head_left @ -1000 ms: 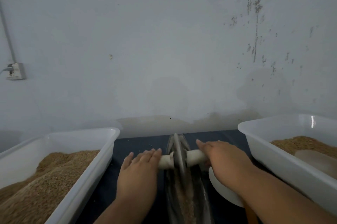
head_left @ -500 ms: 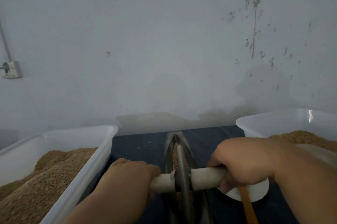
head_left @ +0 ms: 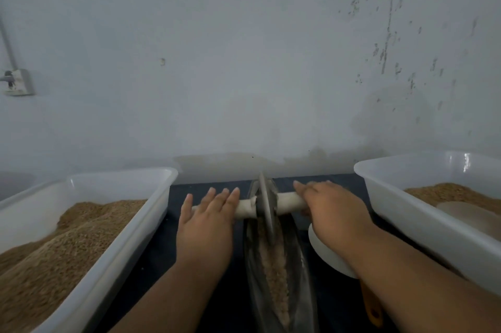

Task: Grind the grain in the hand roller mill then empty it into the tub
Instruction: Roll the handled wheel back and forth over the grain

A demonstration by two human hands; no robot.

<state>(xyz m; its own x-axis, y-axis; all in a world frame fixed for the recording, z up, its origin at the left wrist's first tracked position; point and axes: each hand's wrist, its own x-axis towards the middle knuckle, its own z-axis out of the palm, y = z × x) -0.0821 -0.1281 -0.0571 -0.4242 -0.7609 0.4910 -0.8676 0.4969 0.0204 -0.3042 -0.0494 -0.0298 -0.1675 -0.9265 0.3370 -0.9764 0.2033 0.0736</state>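
**Wheel at the far end of the trough — slip and spill are the risks**

The left hand (head_left: pixel 206 224) is laid flat on the handle (head_left: pixel 245 209) left of the trough (head_left: pixel 303 278), fingers straight and slightly spread. The right hand (head_left: pixel 333 213) is draped over the handle's other end with fingers extended; whether the thumb is hooked beneath cannot be told. No firm grip is judged to be held, so the handle could be lost from under the palms. The wheel (head_left: pixel 265 208) could then be tipped sideways or run off the trough's far tip — and grain (head_left: pixel 273 273) scattered onto the bench (head_left: pixel 162 265).

The trough's long axis is pointed toward the wall. The handle is set across it, and the wheel is stood upright near its far end. The left tub (head_left: pixel 151 213) and right tub (head_left: pixel 401 210) are set either side of the trough.
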